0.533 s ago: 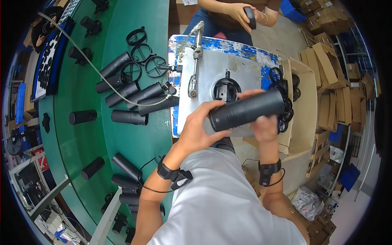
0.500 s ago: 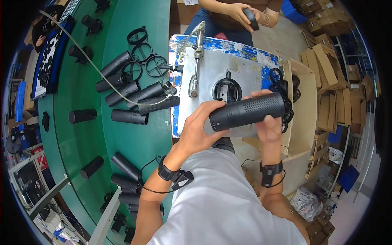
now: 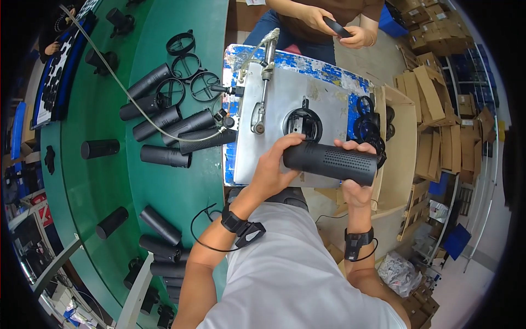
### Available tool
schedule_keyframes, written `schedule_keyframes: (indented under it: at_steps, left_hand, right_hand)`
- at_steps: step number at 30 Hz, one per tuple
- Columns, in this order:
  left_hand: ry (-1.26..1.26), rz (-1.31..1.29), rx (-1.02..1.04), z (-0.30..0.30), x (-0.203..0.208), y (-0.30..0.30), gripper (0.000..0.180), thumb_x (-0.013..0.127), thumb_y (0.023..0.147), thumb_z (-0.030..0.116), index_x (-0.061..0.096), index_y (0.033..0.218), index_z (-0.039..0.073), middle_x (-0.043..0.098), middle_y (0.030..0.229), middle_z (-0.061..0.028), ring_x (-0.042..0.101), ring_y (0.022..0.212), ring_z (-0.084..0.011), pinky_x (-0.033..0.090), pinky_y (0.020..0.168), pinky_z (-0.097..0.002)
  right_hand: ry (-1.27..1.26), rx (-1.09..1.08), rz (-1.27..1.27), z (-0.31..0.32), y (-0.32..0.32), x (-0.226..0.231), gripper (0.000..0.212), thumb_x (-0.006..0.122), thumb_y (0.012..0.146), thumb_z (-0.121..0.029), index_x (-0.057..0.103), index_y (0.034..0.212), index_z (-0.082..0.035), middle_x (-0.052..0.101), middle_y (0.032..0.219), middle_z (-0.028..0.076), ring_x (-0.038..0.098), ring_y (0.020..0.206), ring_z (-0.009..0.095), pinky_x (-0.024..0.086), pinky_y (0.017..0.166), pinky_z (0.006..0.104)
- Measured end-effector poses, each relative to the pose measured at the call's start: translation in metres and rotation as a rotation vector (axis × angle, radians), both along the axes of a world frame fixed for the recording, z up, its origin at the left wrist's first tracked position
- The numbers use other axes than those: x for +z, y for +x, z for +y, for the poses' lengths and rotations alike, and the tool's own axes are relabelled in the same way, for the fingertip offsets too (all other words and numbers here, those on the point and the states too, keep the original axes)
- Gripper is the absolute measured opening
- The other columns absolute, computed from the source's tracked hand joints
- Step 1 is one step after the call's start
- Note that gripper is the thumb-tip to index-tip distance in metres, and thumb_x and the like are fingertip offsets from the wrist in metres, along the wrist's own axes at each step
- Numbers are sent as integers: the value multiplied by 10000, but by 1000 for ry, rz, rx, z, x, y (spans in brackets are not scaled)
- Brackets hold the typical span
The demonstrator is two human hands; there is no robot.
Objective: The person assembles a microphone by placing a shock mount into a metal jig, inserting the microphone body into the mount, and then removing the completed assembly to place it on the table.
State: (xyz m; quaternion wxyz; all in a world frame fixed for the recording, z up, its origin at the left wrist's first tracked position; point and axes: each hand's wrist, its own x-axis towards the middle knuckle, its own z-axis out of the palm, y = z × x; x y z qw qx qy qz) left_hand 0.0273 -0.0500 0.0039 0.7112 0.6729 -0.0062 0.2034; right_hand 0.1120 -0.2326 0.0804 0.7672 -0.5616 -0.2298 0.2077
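A black perforated cylinder housing [image 3: 331, 163] lies nearly level between my two hands, above the near edge of a metal plate [image 3: 337, 104]. My left hand [image 3: 274, 167] grips its left end, thumb below and fingers above. Around the right end close the fingers of my right hand [image 3: 359, 175], with the thumb underneath. Just beyond the cylinder, a round black fixture [image 3: 303, 124] is set into the plate. A pneumatic cylinder with a rod [image 3: 265, 82] stands at the plate's left. Several black rings [image 3: 366, 123] lie by the plate's right edge.
On the green bench [image 3: 208, 22] at left lie several black cylinders [image 3: 159, 123] and spoked rings [image 3: 186, 66]. A thin hose [image 3: 104, 60] crosses over them. A cardboard box [image 3: 402, 148] stands at right. Across the plate, a co-worker's hands [image 3: 334, 27] hold a black ring.
The cylinder has swung so its right end sits lower and nearer me. My right hand has moved down with it. The co-worker's ring has turned and shifted slightly right.
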Motion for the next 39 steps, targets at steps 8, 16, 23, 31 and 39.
schedule_keyframes:
  at_steps: [8,16,23,31,39]
  left_hand:
    - [-55,219,84,10,-28,-34,482,578,857,-46,424,1310,11,638,1046,-127,655,813,-177,522,732,-281]
    - [-131,243,29,15,-32,-37,381,577,867,-17,486,1237,4,661,931,-105,655,813,-175,520,727,-278]
    - [-155,232,20,17,-30,-36,333,570,869,-15,521,1198,3,665,910,-97,657,805,-172,517,715,-272]
    - [-61,129,231,66,-17,-29,252,569,889,-6,558,1140,8,660,820,-71,637,747,-116,504,672,-247]
    - [-157,85,389,170,-30,50,180,544,920,18,565,1094,-22,674,895,-64,610,798,-71,493,717,-205]
  right_hand:
    - [-440,-105,-334,29,36,-3,588,738,718,-8,442,1226,-10,576,1218,185,527,1217,309,384,1064,427]
    - [-501,-140,-185,36,67,-2,494,723,753,-92,507,1182,23,623,1161,159,603,1073,227,463,965,358]
    - [-682,-355,-464,62,25,-49,568,821,699,-52,484,1152,13,641,1131,146,621,1004,186,495,904,323]
    - [-757,-169,-658,67,51,-60,588,820,658,-61,466,1126,-23,609,1040,135,588,1027,237,447,958,360]
    - [-15,199,-191,51,82,-93,532,773,659,-84,462,1090,-89,541,949,92,526,921,228,424,908,435]
